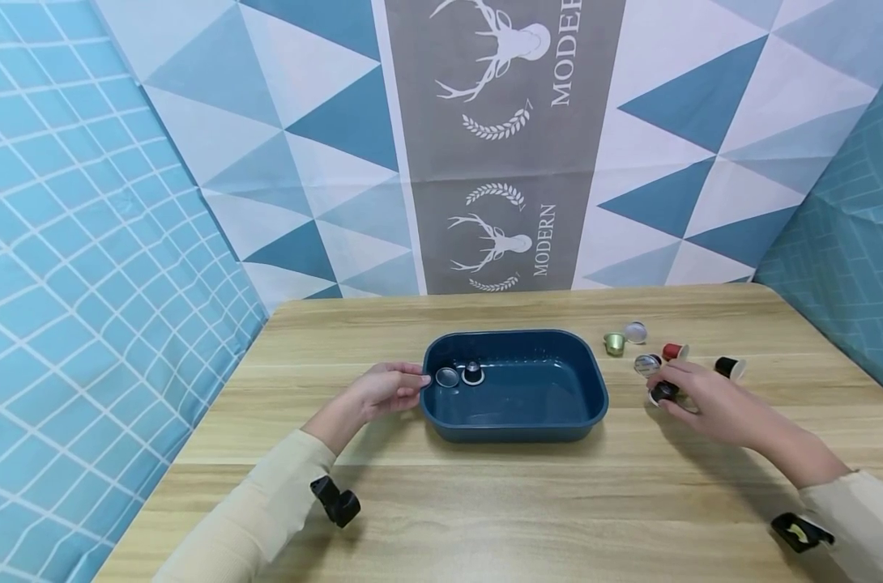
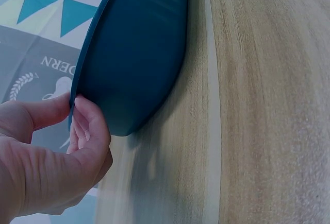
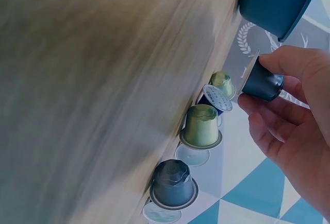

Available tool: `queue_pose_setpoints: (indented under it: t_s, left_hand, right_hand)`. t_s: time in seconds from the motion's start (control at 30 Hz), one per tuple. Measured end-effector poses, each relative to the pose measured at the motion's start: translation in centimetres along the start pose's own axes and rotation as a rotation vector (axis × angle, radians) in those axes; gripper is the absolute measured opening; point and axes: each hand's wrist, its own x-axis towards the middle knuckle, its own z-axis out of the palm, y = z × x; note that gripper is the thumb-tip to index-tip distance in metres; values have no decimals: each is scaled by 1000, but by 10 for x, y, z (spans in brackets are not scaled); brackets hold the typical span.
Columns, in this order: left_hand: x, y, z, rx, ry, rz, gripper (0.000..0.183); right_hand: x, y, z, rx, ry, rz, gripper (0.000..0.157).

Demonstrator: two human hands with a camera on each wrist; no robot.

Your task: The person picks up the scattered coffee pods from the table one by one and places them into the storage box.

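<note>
My left hand (image 1: 386, 390) pinches the left rim of a dark blue plastic basin (image 1: 514, 426) between thumb and fingers; the left wrist view shows this hand (image 2: 62, 157) with the basin wall (image 2: 134, 54) rising beside it. To the basin's right, my right hand (image 1: 711, 401) holds a dark coffee capsule (image 3: 262, 81) by thumb and fingertips, above the table in the right wrist view. Inside the basin, toward its left end, lie a capsule with its silver lid up (image 1: 447, 377) and a dark capsule (image 1: 473, 372) standing on its rim.
Around my right hand are a green capsule (image 1: 614, 344), a pale lid-up capsule (image 1: 635, 332), a silver-lidded capsule (image 1: 646, 365), a red capsule (image 1: 675, 351) and a black capsule (image 1: 729, 368) on its side. The wooden table (image 1: 485, 510) meets patterned cloth (image 1: 325, 162) behind.
</note>
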Motion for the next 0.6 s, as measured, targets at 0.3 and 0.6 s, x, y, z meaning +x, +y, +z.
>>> queue_pose_setpoints:
  t_s: [0.3,0.6]
  left_hand:
    - [-1,0,1,13,11,1,29]
    - [-1,1,2,4,5,-4,30]
  right_hand:
    - [4,-2,-2,16,-23,46,32]
    - [10,0,-1,5,14,-7,33]
